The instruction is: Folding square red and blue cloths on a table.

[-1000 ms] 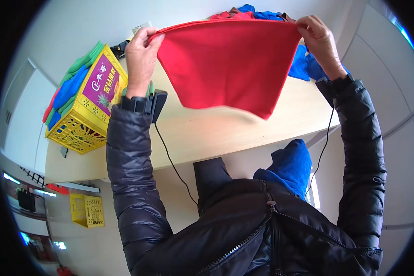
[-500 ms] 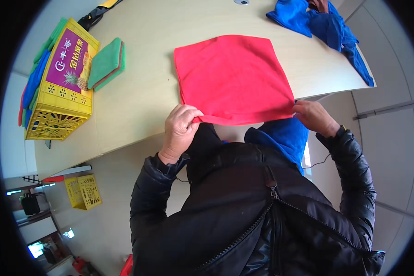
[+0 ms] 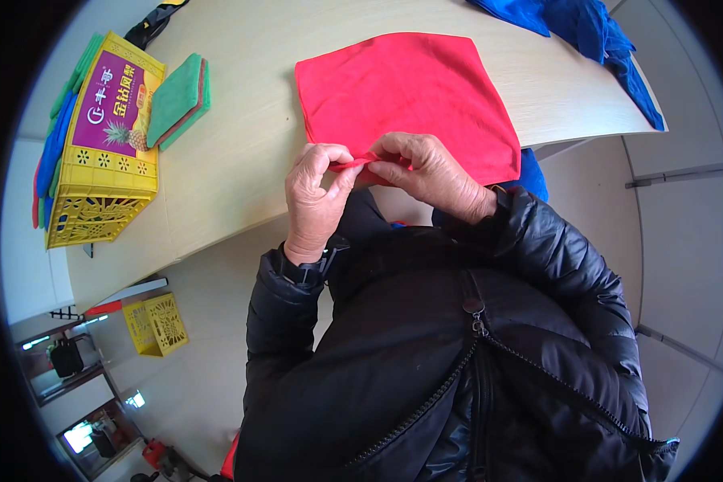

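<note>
A red cloth (image 3: pixel 410 92) lies spread on the light wooden table, its near edge reaching over the table's front edge. My left hand (image 3: pixel 316 193) pinches the cloth's near left corner between thumb and fingers. Right beside it, my right hand (image 3: pixel 426 170) grips the same near edge, thumb and forefinger pressed on the fabric. Between the two hands a short stretch of the edge is bunched up. The right forearm crosses in front of my body, and the cloth's near right corner hangs loose past it.
To the left stands a yellow plastic crate (image 3: pixel 104 181) with coloured cloths over its far side. A folded green cloth stack (image 3: pixel 178 100) leans by it. Blue cloth (image 3: pixel 590 36) lies at the far right of the table (image 3: pixel 233 120). Another yellow crate (image 3: pixel 157 324) is on the floor.
My right hand has let go of the near right corner and moved left along the edge to beside my left hand. The view has shifted slightly.
</note>
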Demonstrator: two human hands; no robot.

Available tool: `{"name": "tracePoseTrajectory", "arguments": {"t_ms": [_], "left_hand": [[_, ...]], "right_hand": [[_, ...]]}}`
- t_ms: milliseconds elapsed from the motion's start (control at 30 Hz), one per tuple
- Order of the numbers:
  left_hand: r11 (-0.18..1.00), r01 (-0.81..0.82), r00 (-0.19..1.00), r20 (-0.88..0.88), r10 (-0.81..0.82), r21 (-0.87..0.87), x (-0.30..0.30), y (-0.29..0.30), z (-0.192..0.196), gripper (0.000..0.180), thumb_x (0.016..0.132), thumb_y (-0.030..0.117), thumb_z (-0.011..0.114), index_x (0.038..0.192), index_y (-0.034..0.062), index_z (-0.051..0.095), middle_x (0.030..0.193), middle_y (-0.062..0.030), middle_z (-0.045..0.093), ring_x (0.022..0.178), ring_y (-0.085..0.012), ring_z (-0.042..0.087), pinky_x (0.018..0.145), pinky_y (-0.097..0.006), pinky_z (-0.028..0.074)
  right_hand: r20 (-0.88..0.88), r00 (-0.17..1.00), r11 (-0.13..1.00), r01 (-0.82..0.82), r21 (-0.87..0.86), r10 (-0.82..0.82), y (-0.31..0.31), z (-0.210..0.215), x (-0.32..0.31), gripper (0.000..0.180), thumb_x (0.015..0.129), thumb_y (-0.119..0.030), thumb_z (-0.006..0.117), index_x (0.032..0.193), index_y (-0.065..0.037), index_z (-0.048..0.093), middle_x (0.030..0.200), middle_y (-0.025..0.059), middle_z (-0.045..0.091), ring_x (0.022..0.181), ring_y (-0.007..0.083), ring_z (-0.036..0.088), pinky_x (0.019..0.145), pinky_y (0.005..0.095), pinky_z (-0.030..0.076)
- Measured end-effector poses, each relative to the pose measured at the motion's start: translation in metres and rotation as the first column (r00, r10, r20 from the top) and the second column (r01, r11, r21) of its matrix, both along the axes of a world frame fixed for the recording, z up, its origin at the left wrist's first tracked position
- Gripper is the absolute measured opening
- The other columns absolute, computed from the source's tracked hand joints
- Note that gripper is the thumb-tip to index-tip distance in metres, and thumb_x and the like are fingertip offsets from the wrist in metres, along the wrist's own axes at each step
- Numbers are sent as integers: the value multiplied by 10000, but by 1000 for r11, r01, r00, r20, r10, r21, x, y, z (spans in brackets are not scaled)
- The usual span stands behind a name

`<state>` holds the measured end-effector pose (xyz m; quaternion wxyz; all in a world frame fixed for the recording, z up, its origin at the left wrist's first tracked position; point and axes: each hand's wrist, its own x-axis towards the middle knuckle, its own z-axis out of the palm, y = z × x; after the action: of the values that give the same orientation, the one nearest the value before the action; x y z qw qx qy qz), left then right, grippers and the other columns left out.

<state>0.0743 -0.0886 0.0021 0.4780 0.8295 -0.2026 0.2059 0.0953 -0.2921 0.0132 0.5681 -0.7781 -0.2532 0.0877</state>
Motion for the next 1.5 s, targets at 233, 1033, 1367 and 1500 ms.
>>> {"name": "tracePoseTrajectory", "arguments": {"t_ms": [233, 1033, 1367, 1500], "left_hand": [[999, 39, 993, 108, -42, 26, 2, -2, 9, 167, 816, -51, 738, 924, 23, 635, 932, -81, 673, 868, -214, 632, 798, -333, 503], [1000, -4, 1000, -25, 4, -3, 0, -13, 23, 349, 779, -108, 727, 1092, 42, 687, 898, -93, 656, 816, -227, 641, 756, -345, 521], [995, -19, 997, 76, 11, 99, 6, -8, 24, 176, 816, -79, 703, 958, 5, 642, 920, -119, 635, 858, -270, 639, 781, -361, 516], [998, -43, 992, 121, 37, 46, 15, -6, 33, 141, 849, -60, 694, 958, 0, 629, 956, -114, 624, 892, -248, 627, 814, -335, 512]], "right_hand": [[-377, 926, 996, 24, 84, 9, -14, 0, 6, 181, 1009, -167, 652, 1056, 5, 683, 840, -23, 619, 811, 35, 549, 718, 237, 503], [439, 895, 982, 145, -123, -77, 3, 27, -4, 81, 900, -89, 642, 933, -19, 664, 852, 159, 675, 823, 347, 678, 702, 416, 559], [454, 889, 984, 126, -122, -57, -2, 19, -7, 137, 885, -71, 657, 1010, -15, 658, 890, 156, 670, 832, 353, 671, 708, 415, 550], [474, 874, 954, 227, -199, -109, -32, 4, -9, 193, 860, -57, 681, 1048, -23, 654, 898, 154, 660, 843, 353, 665, 718, 414, 544]]}}
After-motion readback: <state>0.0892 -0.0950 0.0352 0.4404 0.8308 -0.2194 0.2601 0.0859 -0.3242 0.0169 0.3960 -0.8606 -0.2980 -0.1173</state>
